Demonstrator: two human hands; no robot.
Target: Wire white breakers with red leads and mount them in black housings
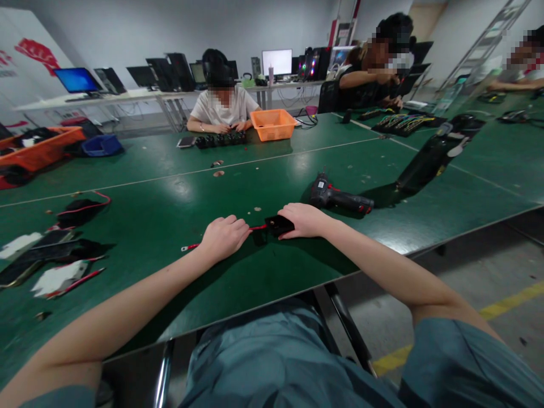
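Observation:
My left hand [226, 235] is closed around a red cable [258, 228], whose end with a metal lug sticks out to the left of the hand. That cable runs right into a small black box-like part [277, 225]. My right hand [302, 220] grips this part from its right side, fingers over the top and thumb below. Both hands are low over the green table [238, 272], near its front edge. Just beyond my right hand lies a black cordless screwdriver [340, 198] with red accents.
At left lie a phone-like dark slab [38, 255], white pieces [59, 277] and a red pen-like stick [80, 281]. Orange bins [274, 124] and a blue tray [102, 145] stand farther back. A dark bottle-like object [429, 161] stands at right. Co-workers sit across the table.

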